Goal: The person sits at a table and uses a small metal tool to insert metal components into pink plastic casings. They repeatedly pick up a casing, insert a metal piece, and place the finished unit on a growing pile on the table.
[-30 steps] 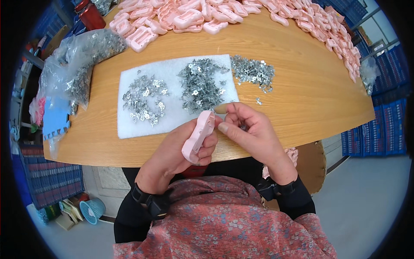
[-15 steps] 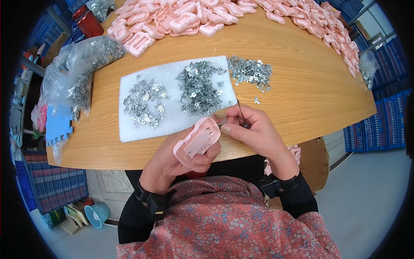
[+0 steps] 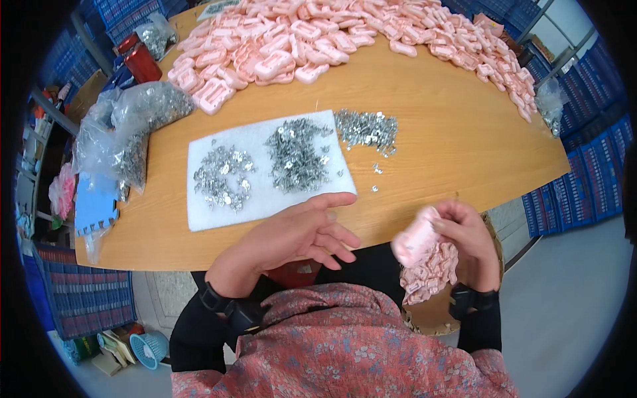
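Left hand is out over the near edge of the bench, palm turned inward, thumb stretched toward the right and the other fingers loosely spread. Nothing in it. That forearm leans in from the lower left. Right hand is well apart from it, off past the near edge on the right, wrist bent and knuckles up, with the fingers closed on one pink plastic shell. The shell's a bit blurry, so I can't make out its details. It's tilted, in front of the heap of pink pieces sitting in a cardboard box; can't tell if it's touching them. Each wrist has a black strap on it, so two of those.

Count time: one white mat on the bench, with two heaps of little metal pieces on it, a left heap and a right heap. A third heap is on the wood just beside the mat, plus a few strays nearer the person. Way too many bits to count individually. Same goes for the big pink pile along the far side. Also one red jar at the far left and one blue basket on the floor.
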`<move>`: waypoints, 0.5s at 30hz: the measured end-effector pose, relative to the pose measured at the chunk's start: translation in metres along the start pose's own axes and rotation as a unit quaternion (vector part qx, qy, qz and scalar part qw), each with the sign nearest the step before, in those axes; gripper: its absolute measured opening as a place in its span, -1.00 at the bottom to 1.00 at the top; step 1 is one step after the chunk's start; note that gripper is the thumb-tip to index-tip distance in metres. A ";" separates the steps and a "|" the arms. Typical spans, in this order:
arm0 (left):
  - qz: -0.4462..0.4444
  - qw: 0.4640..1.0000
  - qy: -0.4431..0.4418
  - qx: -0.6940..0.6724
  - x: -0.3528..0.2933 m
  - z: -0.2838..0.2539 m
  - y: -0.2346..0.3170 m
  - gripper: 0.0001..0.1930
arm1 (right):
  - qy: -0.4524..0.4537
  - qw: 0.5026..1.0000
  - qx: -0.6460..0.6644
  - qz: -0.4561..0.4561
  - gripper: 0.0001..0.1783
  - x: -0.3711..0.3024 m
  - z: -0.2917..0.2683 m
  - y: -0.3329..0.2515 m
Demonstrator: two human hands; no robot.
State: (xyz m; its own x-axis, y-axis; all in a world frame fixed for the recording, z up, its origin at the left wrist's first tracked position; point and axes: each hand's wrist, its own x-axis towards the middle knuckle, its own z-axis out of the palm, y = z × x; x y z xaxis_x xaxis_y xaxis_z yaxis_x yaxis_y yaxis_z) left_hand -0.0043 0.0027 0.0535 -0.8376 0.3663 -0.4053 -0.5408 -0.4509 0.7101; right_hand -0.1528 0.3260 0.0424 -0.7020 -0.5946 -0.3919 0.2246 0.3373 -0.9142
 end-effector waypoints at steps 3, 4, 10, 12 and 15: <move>0.038 0.996 0.043 0.066 -0.013 -0.007 0.020 -0.54 | 0.071 0.996 -0.048 0.031 -0.71 -0.032 -0.073 0.051; 0.050 0.992 0.064 0.101 -0.016 -0.012 0.027 -0.54 | 0.081 0.991 -0.093 0.048 -0.70 -0.038 -0.090 0.063; 0.137 0.901 0.240 0.335 0.017 -0.063 0.083 -0.64 | 0.346 0.926 -0.146 -0.035 -0.81 -0.062 -0.138 0.151; 0.191 0.800 0.360 0.441 0.033 -0.100 0.109 -0.64 | 0.347 0.928 -0.117 -0.072 -0.84 -0.044 -0.122 0.149; 0.228 0.610 0.501 0.570 0.065 -0.148 0.149 -0.56 | 0.354 0.916 -0.140 -0.125 -0.82 -0.023 -0.073 0.109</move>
State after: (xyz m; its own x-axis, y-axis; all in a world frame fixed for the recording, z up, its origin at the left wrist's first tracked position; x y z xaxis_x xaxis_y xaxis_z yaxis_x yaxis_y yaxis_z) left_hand -0.1501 -0.1611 0.0477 -0.8162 -0.5253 0.2405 -0.3081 0.7480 0.5879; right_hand -0.1616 0.4300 -0.0408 -0.9926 -0.0899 0.0820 -0.1157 0.4876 -0.8654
